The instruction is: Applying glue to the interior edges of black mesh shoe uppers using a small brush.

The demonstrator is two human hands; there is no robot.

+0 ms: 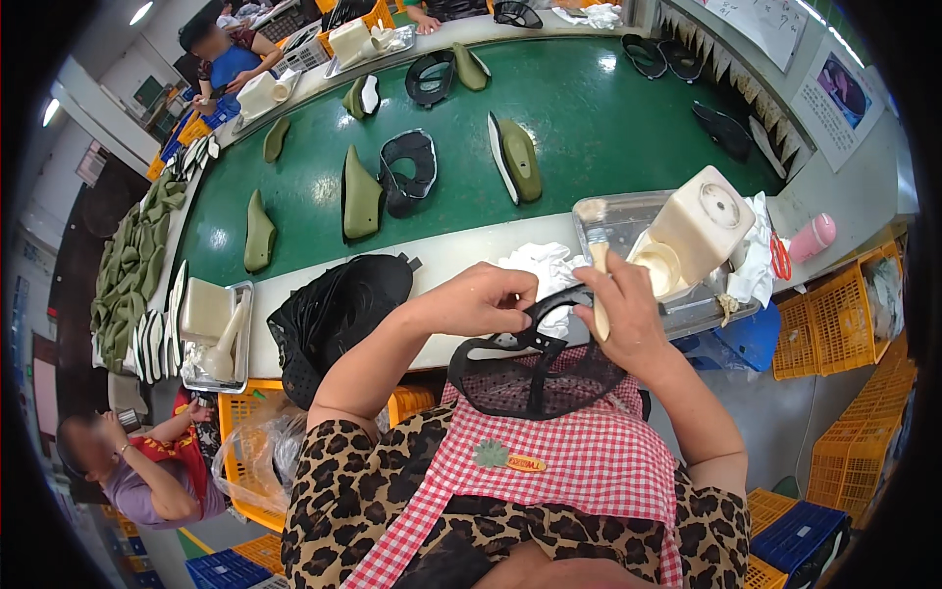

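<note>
My left hand (481, 299) pinches the top edge of a black mesh shoe upper (535, 368) that hangs over my red checked apron. My right hand (628, 314) holds a wooden-handled brush (596, 245) upright, bristles up, and also touches the upper's black rim. Both hands meet over the edge of the green conveyor belt (589, 128). Just beyond my right hand stands a clear tray (628, 211) with a cream glue can (699, 226) tipped in it. White rags (540, 265) lie behind my hands.
Olive shoe parts (360, 196) and black uppers (407, 172) ride on the belt. A pile of black uppers (339, 309) sits at my left, beside a metal tray (216, 334) with a glue can. Orange crates (844, 314) stand right. Other people work at far left.
</note>
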